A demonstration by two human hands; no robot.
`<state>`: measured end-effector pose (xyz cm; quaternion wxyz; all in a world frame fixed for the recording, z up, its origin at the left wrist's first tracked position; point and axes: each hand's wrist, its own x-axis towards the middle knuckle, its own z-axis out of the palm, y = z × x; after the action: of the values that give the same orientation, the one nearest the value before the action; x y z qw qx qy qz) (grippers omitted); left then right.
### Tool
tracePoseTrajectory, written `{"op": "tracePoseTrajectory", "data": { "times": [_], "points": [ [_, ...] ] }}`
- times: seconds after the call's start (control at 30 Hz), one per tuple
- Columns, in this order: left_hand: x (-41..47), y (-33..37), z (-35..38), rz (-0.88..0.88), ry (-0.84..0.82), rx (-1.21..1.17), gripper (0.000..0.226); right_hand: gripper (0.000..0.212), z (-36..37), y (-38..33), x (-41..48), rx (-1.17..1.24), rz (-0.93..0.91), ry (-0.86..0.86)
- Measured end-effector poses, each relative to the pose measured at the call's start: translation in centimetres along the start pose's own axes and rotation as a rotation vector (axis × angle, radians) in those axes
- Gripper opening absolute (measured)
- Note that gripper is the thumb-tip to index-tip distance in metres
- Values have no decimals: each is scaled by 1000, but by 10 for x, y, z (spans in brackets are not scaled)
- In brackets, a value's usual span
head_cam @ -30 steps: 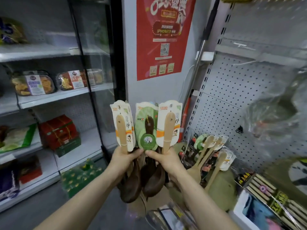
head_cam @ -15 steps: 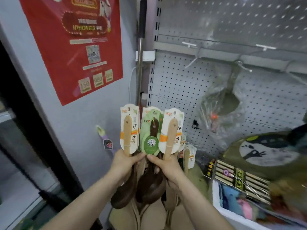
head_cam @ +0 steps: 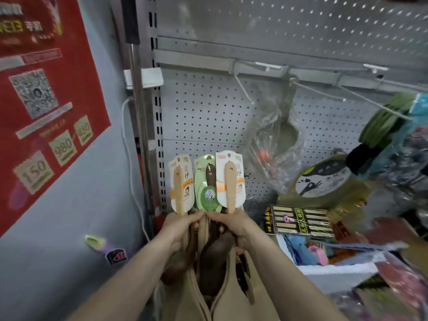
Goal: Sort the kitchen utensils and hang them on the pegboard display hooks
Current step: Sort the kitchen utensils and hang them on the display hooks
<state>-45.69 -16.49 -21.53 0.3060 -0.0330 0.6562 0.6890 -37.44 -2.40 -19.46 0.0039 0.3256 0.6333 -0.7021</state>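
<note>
Near centre, before the grey perforated pegboard, our left hand curls its fingers round a pale wooden spatula on white card, held upright. Our right hand likewise grips a second pale wooden spatula; a dark brown wooden spoon on green card stands between them.

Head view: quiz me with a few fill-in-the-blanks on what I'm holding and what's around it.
1. The left hand and right hand grip utensils whose ___ cards stand side by side in front of the pegboard.
2. The middle card is ___.
3. The poster at the left of the view is ___.

Missing words: three; green; red.
</note>
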Motion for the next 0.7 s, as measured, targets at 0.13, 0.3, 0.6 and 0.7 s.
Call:
{"op": "tracePoseTrajectory", "data": {
  "times": [0.13,0.3,0.6,0.7],
  "points": [
    [22,-1,5,-107,-47,6,33,12,-3,-5,24,-7,57,-16],
    [45,4,11,-200,-24,-19,20,28,-5,-7,58,63,163,-63],
    [108,-16,26,-272,-21,-91,23,74,-11,15,132,-56,215,-16],
    [120,-27,27,-218,-91,95,22,39,-22,13,140,-86,225,0]
  ]
}}
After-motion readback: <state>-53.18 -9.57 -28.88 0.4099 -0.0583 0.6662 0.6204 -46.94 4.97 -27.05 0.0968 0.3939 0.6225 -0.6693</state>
